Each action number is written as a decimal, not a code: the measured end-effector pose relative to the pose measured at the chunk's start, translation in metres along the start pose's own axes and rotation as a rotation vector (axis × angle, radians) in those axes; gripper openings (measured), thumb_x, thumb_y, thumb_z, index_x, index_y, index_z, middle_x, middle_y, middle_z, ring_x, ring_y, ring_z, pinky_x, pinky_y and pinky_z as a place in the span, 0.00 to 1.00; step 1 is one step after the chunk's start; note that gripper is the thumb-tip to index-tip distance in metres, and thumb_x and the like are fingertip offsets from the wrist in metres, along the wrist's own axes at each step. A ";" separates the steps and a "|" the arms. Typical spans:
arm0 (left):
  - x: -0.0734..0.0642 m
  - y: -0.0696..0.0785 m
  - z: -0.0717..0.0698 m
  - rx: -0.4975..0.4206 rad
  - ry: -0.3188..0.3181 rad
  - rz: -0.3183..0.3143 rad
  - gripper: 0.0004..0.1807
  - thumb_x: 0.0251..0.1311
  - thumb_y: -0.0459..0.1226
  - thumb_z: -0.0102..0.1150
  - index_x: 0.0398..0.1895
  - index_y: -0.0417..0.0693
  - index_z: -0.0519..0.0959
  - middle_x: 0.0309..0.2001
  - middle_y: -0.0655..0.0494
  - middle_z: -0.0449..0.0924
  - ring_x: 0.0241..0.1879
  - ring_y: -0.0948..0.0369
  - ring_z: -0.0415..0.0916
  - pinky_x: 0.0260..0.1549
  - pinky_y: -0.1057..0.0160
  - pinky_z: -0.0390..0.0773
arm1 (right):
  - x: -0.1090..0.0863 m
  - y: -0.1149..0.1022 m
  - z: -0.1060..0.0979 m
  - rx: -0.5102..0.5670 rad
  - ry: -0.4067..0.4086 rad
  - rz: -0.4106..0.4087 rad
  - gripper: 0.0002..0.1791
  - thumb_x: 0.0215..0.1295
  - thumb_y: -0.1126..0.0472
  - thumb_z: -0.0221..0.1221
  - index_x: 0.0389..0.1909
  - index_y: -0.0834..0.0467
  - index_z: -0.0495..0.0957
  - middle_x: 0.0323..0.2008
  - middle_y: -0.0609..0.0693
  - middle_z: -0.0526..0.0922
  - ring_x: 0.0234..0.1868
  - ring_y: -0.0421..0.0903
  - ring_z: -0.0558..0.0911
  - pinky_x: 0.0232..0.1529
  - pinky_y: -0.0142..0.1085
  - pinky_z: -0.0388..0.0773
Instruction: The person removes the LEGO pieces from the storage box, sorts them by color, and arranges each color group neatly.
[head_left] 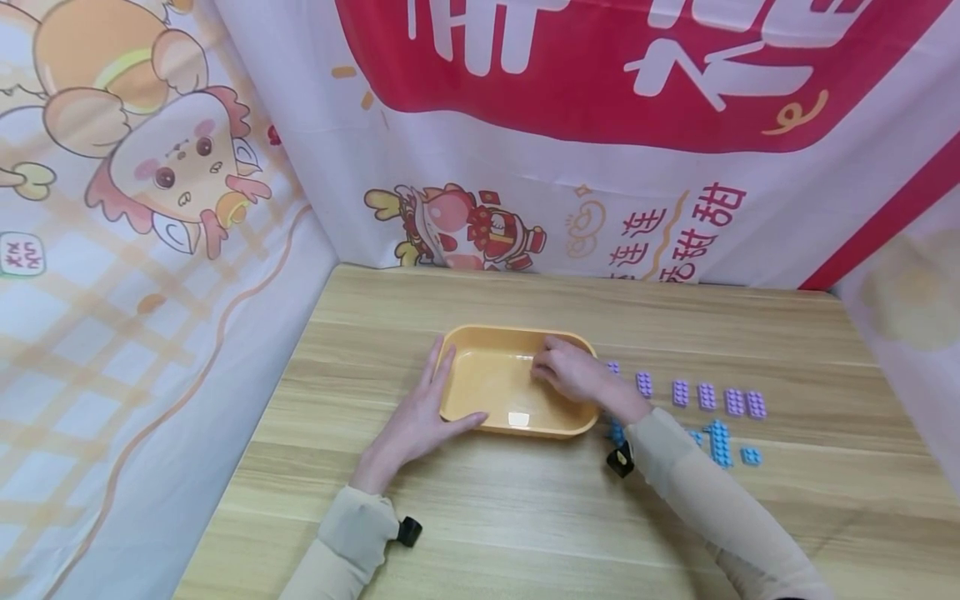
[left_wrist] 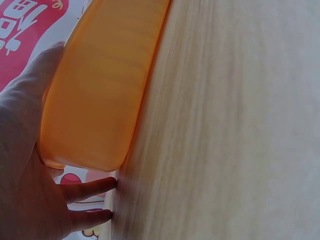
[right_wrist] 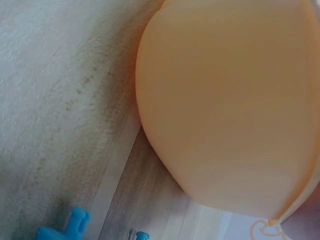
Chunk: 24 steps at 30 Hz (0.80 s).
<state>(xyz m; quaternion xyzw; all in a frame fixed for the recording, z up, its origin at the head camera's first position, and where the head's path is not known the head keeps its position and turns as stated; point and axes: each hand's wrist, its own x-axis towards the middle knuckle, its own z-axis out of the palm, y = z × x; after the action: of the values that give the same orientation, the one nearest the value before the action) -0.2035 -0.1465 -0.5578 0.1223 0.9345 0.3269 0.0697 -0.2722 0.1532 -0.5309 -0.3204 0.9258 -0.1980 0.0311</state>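
A yellow plastic basin (head_left: 480, 432) stands on the wooden table. My left hand (head_left: 416, 421) rests against its left end, fingers straight and spread, with the thumb at the front rim. In the left wrist view, two fingers (left_wrist: 90, 189) of that hand reach past the basin's end. My right hand (head_left: 573, 372) is inside the basin, over its right part, with the fingers bent downward. Whether anything lies between those fingertips is hidden. The right wrist view shows mainly the basin's outer wall (right_wrist: 225, 110).
Right of the basin, several purple toy bricks (head_left: 707, 397) lie in a row. Nearer the front are blue bricks, including a long one (head_left: 720, 442) and a small one (head_left: 751, 456); the right forearm (head_left: 697, 483) covers part of them. Printed cloth (head_left: 300, 167) hangs behind and at the sides.
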 end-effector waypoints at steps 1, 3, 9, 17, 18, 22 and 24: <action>0.000 0.000 0.000 0.001 0.000 -0.001 0.69 0.59 0.78 0.64 0.92 0.71 0.33 0.88 0.82 0.13 0.87 0.38 0.54 0.80 0.31 0.67 | 0.000 0.000 0.000 0.010 -0.007 0.009 0.05 0.76 0.61 0.68 0.41 0.59 0.90 0.39 0.52 0.81 0.36 0.43 0.79 0.40 0.38 0.86; 0.000 0.000 0.000 0.001 -0.001 -0.001 0.69 0.58 0.79 0.64 0.92 0.72 0.34 0.88 0.82 0.13 0.87 0.38 0.54 0.80 0.31 0.67 | 0.000 -0.001 -0.001 0.037 -0.021 0.028 0.04 0.75 0.61 0.70 0.42 0.58 0.88 0.41 0.53 0.82 0.37 0.43 0.80 0.40 0.38 0.85; 0.000 0.000 0.000 0.005 -0.005 -0.005 0.69 0.58 0.79 0.63 0.92 0.72 0.34 0.88 0.81 0.14 0.87 0.38 0.54 0.80 0.30 0.67 | 0.001 0.000 -0.003 0.099 -0.053 0.056 0.10 0.68 0.63 0.76 0.44 0.58 0.85 0.46 0.55 0.86 0.43 0.47 0.83 0.47 0.42 0.88; -0.001 0.001 -0.001 0.003 -0.011 -0.009 0.69 0.58 0.80 0.63 0.92 0.72 0.35 0.91 0.74 0.18 0.87 0.38 0.55 0.80 0.30 0.67 | 0.002 0.004 -0.004 0.172 -0.025 0.055 0.12 0.60 0.69 0.78 0.42 0.61 0.87 0.41 0.54 0.88 0.42 0.46 0.85 0.47 0.39 0.90; -0.001 0.001 -0.001 0.002 -0.010 -0.008 0.69 0.58 0.79 0.63 0.92 0.72 0.35 0.91 0.73 0.18 0.87 0.38 0.55 0.80 0.30 0.67 | 0.001 0.004 -0.004 0.185 -0.016 0.057 0.11 0.59 0.69 0.78 0.41 0.61 0.88 0.40 0.53 0.88 0.42 0.46 0.84 0.47 0.38 0.90; -0.001 0.002 -0.002 -0.003 -0.010 -0.009 0.69 0.58 0.79 0.63 0.92 0.72 0.35 0.91 0.75 0.18 0.87 0.38 0.54 0.80 0.30 0.67 | 0.000 0.003 -0.005 0.233 -0.002 0.086 0.11 0.60 0.69 0.78 0.42 0.59 0.88 0.41 0.52 0.89 0.43 0.45 0.86 0.50 0.40 0.90; -0.001 0.002 -0.002 -0.004 -0.012 -0.012 0.69 0.58 0.79 0.63 0.92 0.73 0.34 0.90 0.78 0.16 0.87 0.38 0.54 0.80 0.30 0.67 | -0.001 0.002 -0.006 0.262 -0.001 0.104 0.12 0.62 0.68 0.77 0.44 0.59 0.88 0.42 0.52 0.90 0.45 0.47 0.87 0.53 0.43 0.91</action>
<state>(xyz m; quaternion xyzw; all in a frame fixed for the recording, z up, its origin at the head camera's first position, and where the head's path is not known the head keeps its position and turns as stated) -0.2025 -0.1466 -0.5551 0.1187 0.9340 0.3278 0.0777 -0.2742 0.1575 -0.5264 -0.2651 0.9074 -0.3153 0.0833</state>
